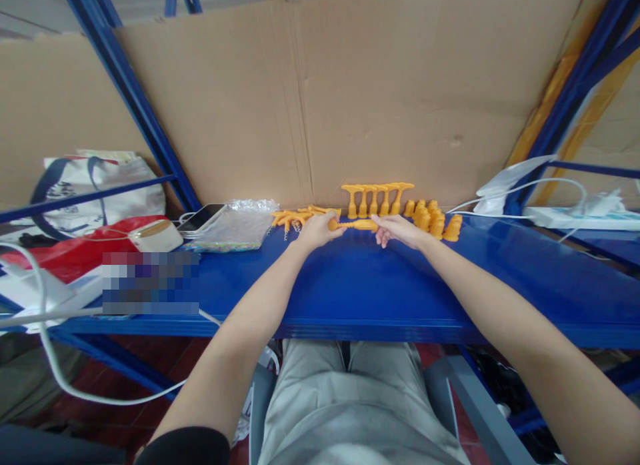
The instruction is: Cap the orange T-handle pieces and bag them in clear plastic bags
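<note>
Over the blue shelf, an orange corkscrew (357, 224) lies level between my two hands. My left hand (319, 231) is closed around its left end, and my right hand (399, 231) pinches the right end. Beside my left hand is a pile of orange corkscrew handles (287, 219), some with metal spirals sticking out. Behind the hands, several orange T-shaped corkscrews (374, 199) stand upright in a row. To the right of my right hand is a group of orange bell-shaped sleeves (436, 222) standing on end. My fingers partly hide the held piece.
A clear plastic bag (235, 228) and a phone (204, 217) lie to the left. Further left are a white box-like item (156, 236), a red bag (95, 248) and a tote bag (103, 191). Cardboard (390, 85) backs the blue shelf (350, 285). White cables (540, 181) run along the right.
</note>
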Demonstrator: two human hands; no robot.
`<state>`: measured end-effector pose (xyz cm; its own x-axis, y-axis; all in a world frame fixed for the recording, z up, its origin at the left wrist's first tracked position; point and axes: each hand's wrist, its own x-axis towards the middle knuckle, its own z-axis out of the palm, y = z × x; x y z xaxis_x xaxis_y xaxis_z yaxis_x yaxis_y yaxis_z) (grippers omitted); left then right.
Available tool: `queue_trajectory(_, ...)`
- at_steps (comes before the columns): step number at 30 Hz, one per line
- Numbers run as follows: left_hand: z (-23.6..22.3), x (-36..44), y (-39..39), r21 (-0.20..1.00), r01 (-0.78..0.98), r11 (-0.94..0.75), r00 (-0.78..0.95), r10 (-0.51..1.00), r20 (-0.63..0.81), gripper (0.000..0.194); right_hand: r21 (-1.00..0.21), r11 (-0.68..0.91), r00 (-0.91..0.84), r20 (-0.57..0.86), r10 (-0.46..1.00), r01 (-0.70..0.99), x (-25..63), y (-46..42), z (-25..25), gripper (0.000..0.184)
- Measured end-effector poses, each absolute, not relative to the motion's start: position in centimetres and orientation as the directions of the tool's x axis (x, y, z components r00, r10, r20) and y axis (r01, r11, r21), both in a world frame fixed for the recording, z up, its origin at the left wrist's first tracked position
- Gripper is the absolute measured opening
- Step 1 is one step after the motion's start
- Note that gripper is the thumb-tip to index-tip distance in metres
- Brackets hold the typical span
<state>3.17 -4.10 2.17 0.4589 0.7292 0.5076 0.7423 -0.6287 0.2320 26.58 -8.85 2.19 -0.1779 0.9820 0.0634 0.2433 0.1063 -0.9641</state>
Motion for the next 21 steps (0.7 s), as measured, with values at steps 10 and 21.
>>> queue_trajectory(10,2.3,3.2,-4.3,0.244,0.755,-0.609,0.447,0.75,0.487,0.03,-0.98,0.044,-0.203,0.004,0.979,0.192,27.4,-8.4,1.9,0.022)
queue_trajectory(21,2.3,3.3,-4.3,0.211,0.756,-0.62,0.44,0.72,0.537,0.029,-0.989,0.023,-0.204,-0.008,0.979,0.148,27.4,-8.5,2.1,0.028)
